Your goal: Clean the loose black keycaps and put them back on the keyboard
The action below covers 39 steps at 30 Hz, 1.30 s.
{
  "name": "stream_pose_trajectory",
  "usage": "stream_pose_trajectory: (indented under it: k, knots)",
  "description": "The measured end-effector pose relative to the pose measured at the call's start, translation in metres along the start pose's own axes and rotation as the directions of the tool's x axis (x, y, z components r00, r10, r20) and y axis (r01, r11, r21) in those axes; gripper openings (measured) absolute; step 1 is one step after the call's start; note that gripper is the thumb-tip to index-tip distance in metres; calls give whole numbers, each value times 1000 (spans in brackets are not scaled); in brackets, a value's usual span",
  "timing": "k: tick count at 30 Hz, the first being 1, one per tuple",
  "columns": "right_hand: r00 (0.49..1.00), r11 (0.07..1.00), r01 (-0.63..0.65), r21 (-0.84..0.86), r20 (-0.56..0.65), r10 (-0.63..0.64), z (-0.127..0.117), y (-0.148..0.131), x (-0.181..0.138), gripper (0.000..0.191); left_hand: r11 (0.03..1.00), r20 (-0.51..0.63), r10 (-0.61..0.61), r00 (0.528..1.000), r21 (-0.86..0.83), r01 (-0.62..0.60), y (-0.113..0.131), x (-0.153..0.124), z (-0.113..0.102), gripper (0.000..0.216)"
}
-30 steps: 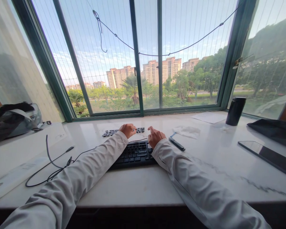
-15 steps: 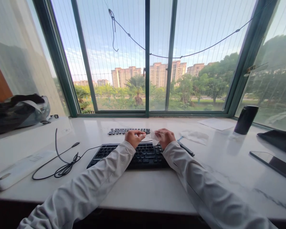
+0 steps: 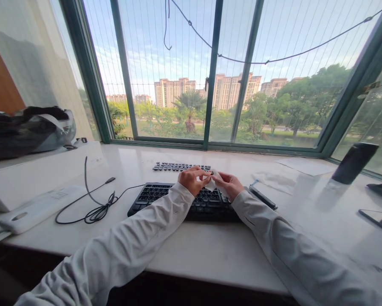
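Observation:
Between the fingertips of my left hand (image 3: 192, 178) is a small black keycap (image 3: 211, 173), seen only in part. My right hand (image 3: 227, 185) pinches a thin white wipe (image 3: 211, 185) against it. Both hands are close together above a black keyboard (image 3: 165, 195), whose middle is partly hidden by the hands and left sleeve. Behind it, loose black keycaps (image 3: 170, 166) lie in rows on the white tabletop (image 3: 178, 250).
A dark slim tool (image 3: 262, 197) lies right of the keyboard, near a crumpled clear plastic sheet (image 3: 275, 182). Further right stand a black cylinder (image 3: 355, 162) and a phone (image 3: 378, 219). A coiled cable (image 3: 100, 212), white power strip (image 3: 34, 212) and helmet (image 3: 55, 125) are on the left.
My hands have come together, and the wipe now meets the keycap between them. The camera view has tilted and shifted slightly.

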State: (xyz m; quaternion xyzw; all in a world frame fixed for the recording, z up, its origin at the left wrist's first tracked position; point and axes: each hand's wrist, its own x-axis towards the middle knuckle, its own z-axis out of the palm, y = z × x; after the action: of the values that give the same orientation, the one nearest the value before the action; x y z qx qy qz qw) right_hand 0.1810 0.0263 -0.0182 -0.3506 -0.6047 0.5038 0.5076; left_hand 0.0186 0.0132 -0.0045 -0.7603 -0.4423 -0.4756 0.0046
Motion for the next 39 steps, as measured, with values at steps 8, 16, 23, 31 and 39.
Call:
stream_pose_trajectory:
  k: [8, 16, 23, 31, 39]
  knots:
    - [997, 994, 56, -95, -44, -61, -9, 3, 2, 49, 993, -31, 91, 995, -74, -93, -2, 3, -2, 21]
    - [993, 992, 87, -95, -71, -94, -7, 0, 0, 46, 985, -122, 114, 986, -118, -129, 3, 3, 1, 18]
    - [992, 1000, 16, 22, -129, -13, -5, 1, 2, 42, 989, -139, 109, 984, -81, -121, 4, 1, 2, 18]
    - [954, 998, 40, 55, -297, -22, -11, 9, 12, 48, 997, -180, 60, 982, -28, -66, 12, 0, -7, 22]
    - [926, 988, -30, 149, -369, 84, -10, 2, 14, 45, 992, -125, 123, 985, -24, -127, 12, -2, -4, 16]
